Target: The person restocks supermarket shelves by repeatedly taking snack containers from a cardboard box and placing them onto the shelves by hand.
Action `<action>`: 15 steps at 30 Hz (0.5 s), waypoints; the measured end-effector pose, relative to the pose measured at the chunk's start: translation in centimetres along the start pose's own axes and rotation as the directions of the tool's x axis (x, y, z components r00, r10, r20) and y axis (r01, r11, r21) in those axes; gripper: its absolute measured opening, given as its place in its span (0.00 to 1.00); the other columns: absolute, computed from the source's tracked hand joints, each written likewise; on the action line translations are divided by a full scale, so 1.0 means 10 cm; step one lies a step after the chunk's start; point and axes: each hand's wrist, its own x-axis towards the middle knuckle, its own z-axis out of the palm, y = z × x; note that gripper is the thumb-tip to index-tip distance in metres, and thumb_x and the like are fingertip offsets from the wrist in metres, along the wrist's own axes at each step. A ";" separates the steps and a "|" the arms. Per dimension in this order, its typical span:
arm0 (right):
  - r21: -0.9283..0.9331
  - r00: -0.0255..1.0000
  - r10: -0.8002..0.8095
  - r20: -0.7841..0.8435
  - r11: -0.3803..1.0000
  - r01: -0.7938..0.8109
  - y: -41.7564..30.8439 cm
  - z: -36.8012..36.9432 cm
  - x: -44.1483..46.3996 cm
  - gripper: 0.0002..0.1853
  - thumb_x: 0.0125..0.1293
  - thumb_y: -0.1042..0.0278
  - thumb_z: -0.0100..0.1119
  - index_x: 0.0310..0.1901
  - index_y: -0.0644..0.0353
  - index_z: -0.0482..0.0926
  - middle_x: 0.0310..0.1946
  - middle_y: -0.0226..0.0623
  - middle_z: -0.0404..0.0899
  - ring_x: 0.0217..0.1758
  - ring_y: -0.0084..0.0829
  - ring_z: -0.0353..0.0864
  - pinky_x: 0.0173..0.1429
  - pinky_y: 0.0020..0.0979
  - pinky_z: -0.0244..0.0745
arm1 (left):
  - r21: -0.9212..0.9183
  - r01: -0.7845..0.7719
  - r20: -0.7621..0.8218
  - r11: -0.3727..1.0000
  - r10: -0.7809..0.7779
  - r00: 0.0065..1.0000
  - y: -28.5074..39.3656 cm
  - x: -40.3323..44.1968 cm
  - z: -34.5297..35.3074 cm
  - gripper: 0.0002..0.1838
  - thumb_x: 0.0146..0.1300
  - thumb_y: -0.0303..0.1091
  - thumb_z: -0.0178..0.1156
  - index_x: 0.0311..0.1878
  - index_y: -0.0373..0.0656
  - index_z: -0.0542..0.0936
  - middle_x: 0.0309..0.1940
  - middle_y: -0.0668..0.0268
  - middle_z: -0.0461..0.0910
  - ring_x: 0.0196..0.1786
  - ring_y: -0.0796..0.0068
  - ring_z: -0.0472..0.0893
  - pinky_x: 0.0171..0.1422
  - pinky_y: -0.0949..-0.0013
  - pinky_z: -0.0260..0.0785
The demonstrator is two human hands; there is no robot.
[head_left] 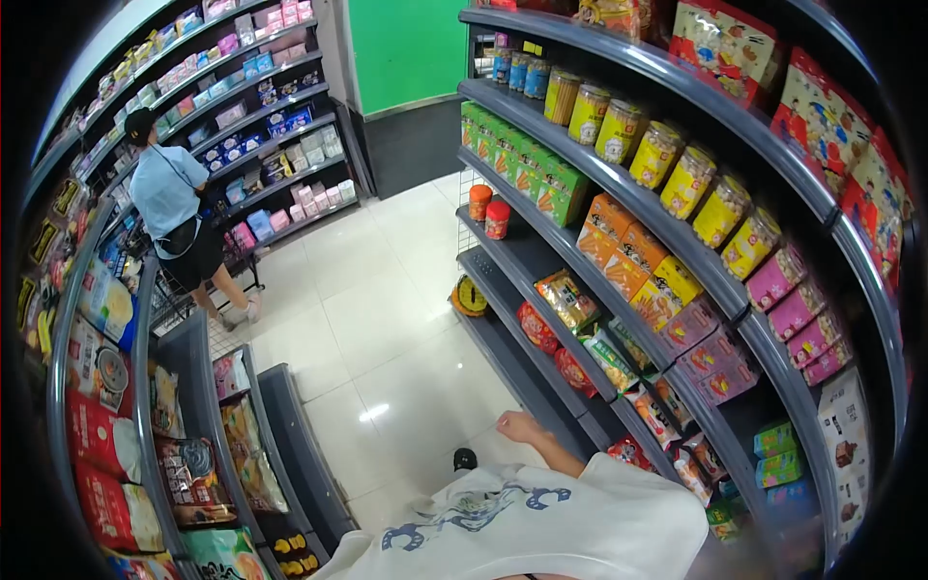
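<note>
My right hand [522, 426] hangs low in front of my body over the pale tiled floor, its fingers loosely curled and nothing visible in them. It touches no shelf. Nearest to it on the right are the lower shelves, with red round packs [575, 371], a green snack bag [609, 362] and a red and white snack bag [650, 414]. My left hand is out of view. Below, my white printed shirt [541, 512] fills the bottom, and the tip of one dark shoe [465, 458] shows.
Right shelves carry yellow-labelled jars [659, 157], green boxes [522, 166], orange boxes [619, 246] and red bags [727, 48]. Left shelves hold bagged food [101, 430]. A person in a light blue top [166, 184] stands ahead by a cart. A green wall panel [404, 53] is at the back.
</note>
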 end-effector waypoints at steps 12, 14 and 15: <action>0.078 0.980 0.171 -0.103 0.983 -0.163 -0.18 -0.69 0.29 0.23 0.59 0.51 0.58 0.52 0.55 0.80 0.44 0.44 0.83 0.51 0.45 0.81 0.58 0.40 0.73 | 0.100 0.143 0.002 0.985 -0.144 0.990 1.08 1.18 -1.26 0.29 0.53 0.48 0.57 0.55 0.39 0.76 0.51 0.42 0.77 0.55 0.46 0.77 0.58 0.52 0.71; 0.129 0.960 0.247 -0.131 0.964 -0.231 -0.30 -0.84 0.28 0.22 0.60 0.52 0.58 0.51 0.56 0.80 0.43 0.45 0.84 0.51 0.45 0.81 0.58 0.40 0.74 | 0.197 -0.073 -0.202 0.978 0.113 0.973 1.60 1.14 -1.69 0.30 0.51 0.47 0.58 0.55 0.37 0.76 0.50 0.43 0.77 0.54 0.45 0.77 0.58 0.51 0.71; 0.135 0.955 0.243 -0.167 0.966 -0.222 -0.31 -0.89 0.32 0.21 0.60 0.53 0.58 0.50 0.56 0.80 0.42 0.45 0.84 0.50 0.44 0.81 0.57 0.40 0.74 | 0.219 -0.173 -0.189 0.960 0.216 0.958 1.80 1.36 -1.87 0.29 0.51 0.46 0.59 0.55 0.38 0.76 0.48 0.44 0.77 0.53 0.45 0.76 0.58 0.51 0.71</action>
